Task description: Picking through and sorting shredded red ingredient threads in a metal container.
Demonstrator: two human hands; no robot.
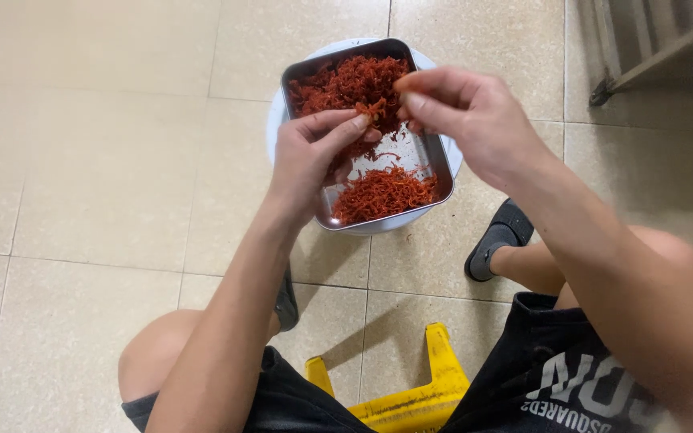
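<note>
the left hand (314,152) and right hand (467,112) meet over a rectangular steel tray (439,160) that sits on a white round base (273,120), perhaps an upturned bucket, on the tiled floor (90,160). both grips are pinched narrow on one small clump of red-orange shreds (373,108), held between the fingertips above the tray's middle. a darker heap of shreds (346,82) fills the tray's far end, a brighter pile (382,192) lies at its near end. a yellow stool (411,393) shows between the knees.
</note>
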